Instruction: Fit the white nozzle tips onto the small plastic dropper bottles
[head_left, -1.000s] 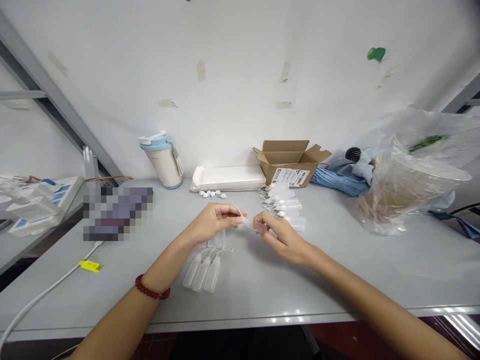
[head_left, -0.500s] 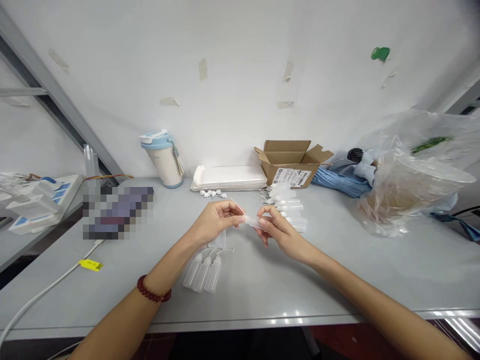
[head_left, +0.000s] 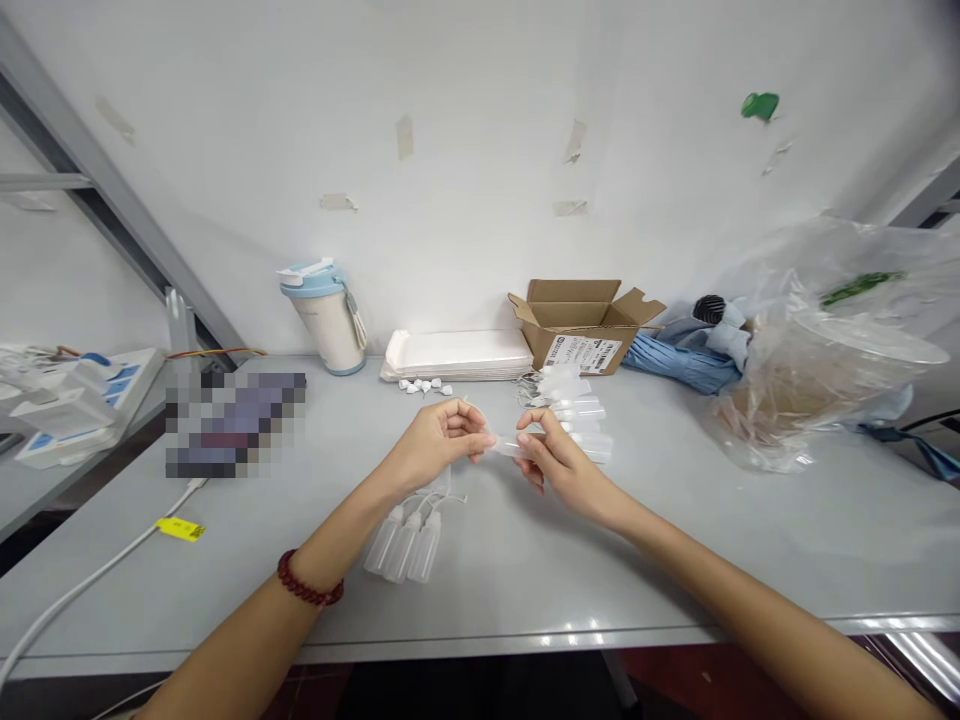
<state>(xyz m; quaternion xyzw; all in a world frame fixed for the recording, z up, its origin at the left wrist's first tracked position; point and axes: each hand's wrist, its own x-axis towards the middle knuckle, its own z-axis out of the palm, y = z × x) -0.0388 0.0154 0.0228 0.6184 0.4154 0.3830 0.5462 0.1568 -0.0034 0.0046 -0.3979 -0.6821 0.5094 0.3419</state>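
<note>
Between my two hands lies a small translucent plastic bottle [head_left: 508,446], held sideways above the table. My left hand [head_left: 442,436] pinches its neck end, where a thin white strip sticks up by the fingers. Around the body end, the fingers of my right hand [head_left: 559,460] are closed. Below my left hand several similar bottles [head_left: 405,550] lie side by side with thin white tubes at their tops. Behind my right hand is another group of translucent bottles [head_left: 581,410]. Small white caps [head_left: 425,386] sit in a cluster beyond my left hand.
White flat packs [head_left: 461,355] and an open cardboard box [head_left: 577,330] stand along the wall. A tumbler [head_left: 326,315] is at back left, near a pixelated area and a white cable [head_left: 97,580]. At right are a folded blue umbrella [head_left: 682,362] and a plastic-wrapped container [head_left: 825,380].
The bottle has turned slightly between my fingers, and the thin white strip by my left fingers now looks bent. Both hands stay in nearly the same place.
</note>
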